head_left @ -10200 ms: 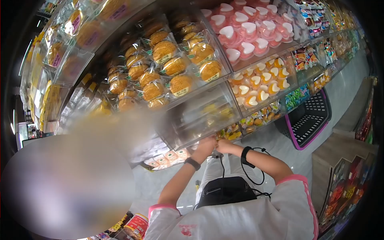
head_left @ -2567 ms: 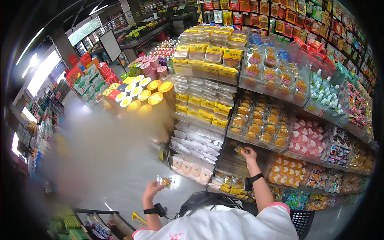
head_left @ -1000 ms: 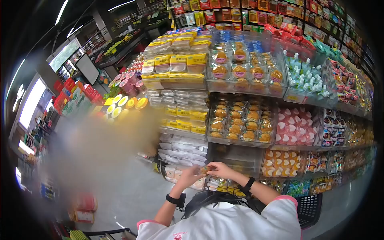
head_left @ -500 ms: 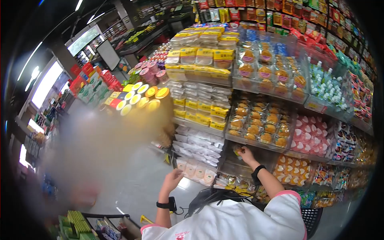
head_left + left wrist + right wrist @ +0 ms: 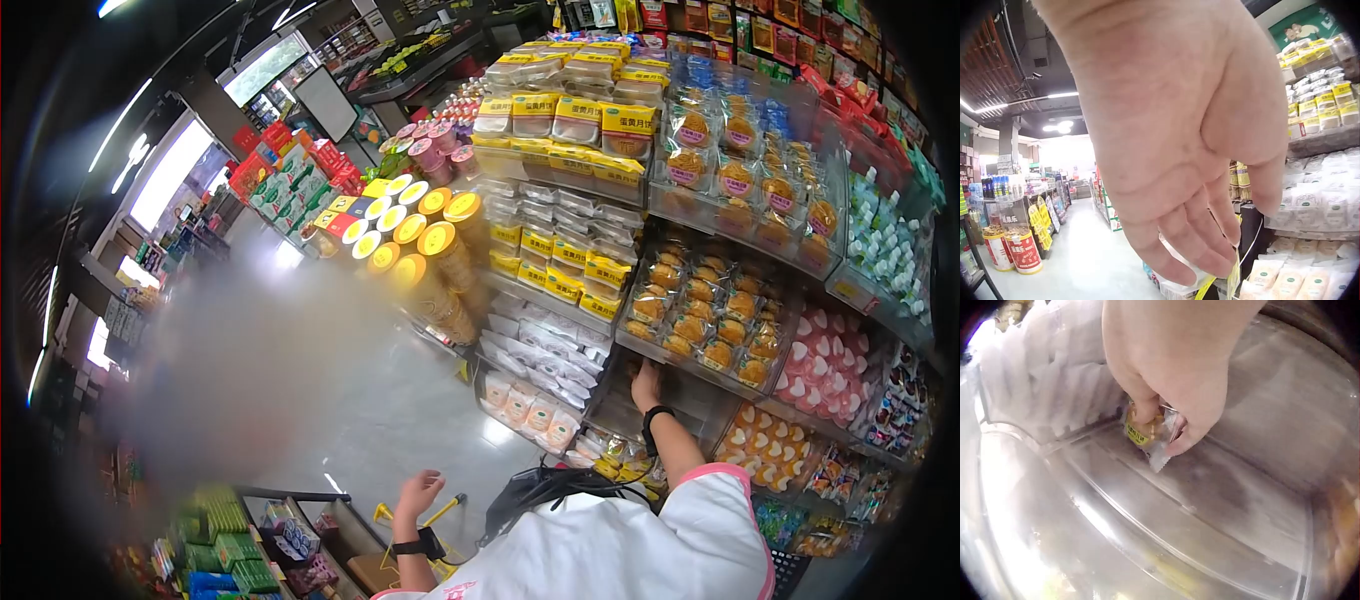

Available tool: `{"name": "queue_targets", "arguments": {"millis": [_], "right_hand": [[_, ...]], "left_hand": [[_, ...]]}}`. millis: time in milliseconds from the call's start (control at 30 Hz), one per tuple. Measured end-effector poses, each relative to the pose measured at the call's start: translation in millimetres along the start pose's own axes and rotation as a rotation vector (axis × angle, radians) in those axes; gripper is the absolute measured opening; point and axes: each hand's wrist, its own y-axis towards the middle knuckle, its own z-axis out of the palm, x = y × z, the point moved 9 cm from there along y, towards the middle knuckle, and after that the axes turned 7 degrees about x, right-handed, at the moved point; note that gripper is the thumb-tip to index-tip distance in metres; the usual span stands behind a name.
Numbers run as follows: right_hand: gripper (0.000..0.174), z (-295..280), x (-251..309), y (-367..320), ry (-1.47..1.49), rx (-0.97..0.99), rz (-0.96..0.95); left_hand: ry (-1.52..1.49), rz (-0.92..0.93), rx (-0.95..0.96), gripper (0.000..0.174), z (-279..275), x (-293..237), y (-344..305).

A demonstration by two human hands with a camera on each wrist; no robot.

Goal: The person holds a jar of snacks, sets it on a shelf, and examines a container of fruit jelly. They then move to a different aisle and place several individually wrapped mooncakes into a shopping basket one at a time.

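Observation:
Reaching into a clear plastic shelf bin, my right hand pinches a small wrapped pastry with a yellow label, near the bin's back corner in the right wrist view. In the head view the right hand is partly inside that bin, under the shelf of round packaged pastries. My left hand hangs over the aisle floor, holding nothing; its fingers are loosely bent in the left wrist view, where the hand fills the middle.
White packets are stacked left of the bin. Orange heart-topped cups stand to its right. Yellow-lidded tubs are at the shelf's left end. A cart or rack with boxes is at lower left, and a blurred patch covers part of the left.
The right hand has gone deeper into the bin with the pastry, after both hands were together at it a second ago. The left hand has moved down and away from the shelves.

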Motion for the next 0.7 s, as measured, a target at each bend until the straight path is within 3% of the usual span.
{"name": "queue_targets", "arguments": {"millis": [100,200,267,433,567,600,667,700], "right_hand": [[0.054,5.2,-6.3,4.6,-0.004,-0.283,-0.045],[0.059,5.3,-2.1,7.6,-0.028,-0.329,-0.066],[0.061,6.4,-2.3,11.3,-0.005,-0.265,-0.029],[0.065,11.3,-10.5,22.1,-0.078,-0.187,0.106],[0.082,8.1,-12.5,21.4,-0.130,0.004,0.069],[0.075,6.1,-18.2,20.6,-0.131,-0.059,0.069],[0.068,-2.1,-20.0,4.1,0.038,0.094,0.064],[0.056,-13.5,-11.0,-13.6,0.041,0.139,0.058]], "left_hand": [[-0.001,-0.015,0.052,0.037,12.3,-5.1,-1.4],[0.037,0.011,0.077,0.038,16.7,-8.0,6.0],[0.036,0.046,0.093,0.039,22.8,3.1,21.0],[0.108,0.074,0.094,0.038,16.9,-25.7,32.2],[0.164,0.128,0.144,0.037,26.1,-35.0,45.9],[0.180,0.140,0.177,0.037,32.2,-35.0,52.7],[0.215,0.167,0.246,0.038,46.1,-36.1,66.9],[0.243,0.179,0.286,0.039,53.4,-40.3,72.5]]}}
